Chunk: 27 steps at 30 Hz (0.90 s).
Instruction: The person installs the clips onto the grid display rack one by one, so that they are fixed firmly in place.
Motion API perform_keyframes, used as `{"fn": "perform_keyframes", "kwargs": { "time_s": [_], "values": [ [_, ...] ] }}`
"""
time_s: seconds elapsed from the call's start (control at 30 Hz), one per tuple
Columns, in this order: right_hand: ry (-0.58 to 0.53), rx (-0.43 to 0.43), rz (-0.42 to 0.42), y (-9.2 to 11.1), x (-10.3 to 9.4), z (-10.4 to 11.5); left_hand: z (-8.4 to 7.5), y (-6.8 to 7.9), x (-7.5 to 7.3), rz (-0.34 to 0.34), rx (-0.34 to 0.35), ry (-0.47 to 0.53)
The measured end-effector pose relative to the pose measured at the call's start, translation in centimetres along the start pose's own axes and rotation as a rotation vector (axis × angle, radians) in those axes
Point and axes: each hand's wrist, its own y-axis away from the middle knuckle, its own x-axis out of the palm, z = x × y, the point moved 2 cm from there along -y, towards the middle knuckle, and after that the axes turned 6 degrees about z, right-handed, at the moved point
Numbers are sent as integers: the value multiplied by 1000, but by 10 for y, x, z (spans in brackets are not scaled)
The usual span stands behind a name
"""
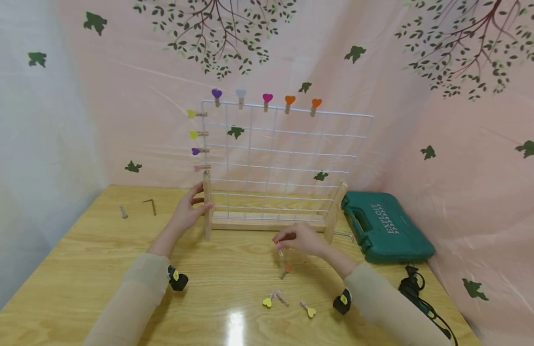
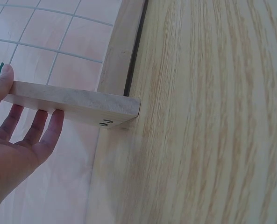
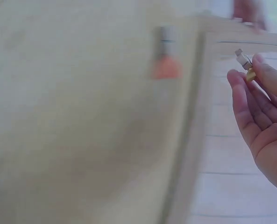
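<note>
A white wire grid (image 1: 344, 114) stands in a wooden frame, with several heart clothespins along its top and left edges. My left hand (image 1: 190, 209) grips the frame's left side post (image 1: 208, 218); in the left wrist view the thumb lies on one edge and the fingers (image 2: 53, 133) against the outer face. In front of the frame, my right hand (image 1: 304, 238) pinches a small wooden clothespin (image 3: 243, 60) between thumb and fingers, a yellow part showing at its end. An orange heart clothespin (image 1: 286, 272) lies on the table just below that hand.
Several loose heart clothespins, among them a yellow one (image 1: 308, 309), lie near the front. A green tool case (image 1: 392, 230) and a black cable (image 1: 416, 293) are at the right. At the left lie a bolt (image 1: 123, 211) and a hex key (image 1: 153, 206).
</note>
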Motion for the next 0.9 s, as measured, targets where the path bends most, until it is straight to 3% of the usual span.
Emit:
{"fn": "perform_keyframes", "kwargs": {
  "time_s": [0.23,0.33,0.6,0.7,0.83,0.9],
  "values": [
    [-140,84,-118,13,-61,50,4,1,0,-7,11,5],
    [-149,46,-209,20,-92,71,4,1,0,-7,5,5],
    [-304,-307,-464,31,-166,117,0,1,0,2,-15,11],
    [-259,-379,-554,32,-189,131,-7,3,1,11,-23,26],
    [-125,-381,-678,32,-216,148,-22,8,2,13,-36,35],
    [-38,-338,-746,33,-224,156,-27,10,3,11,-48,26]
  ]
}}
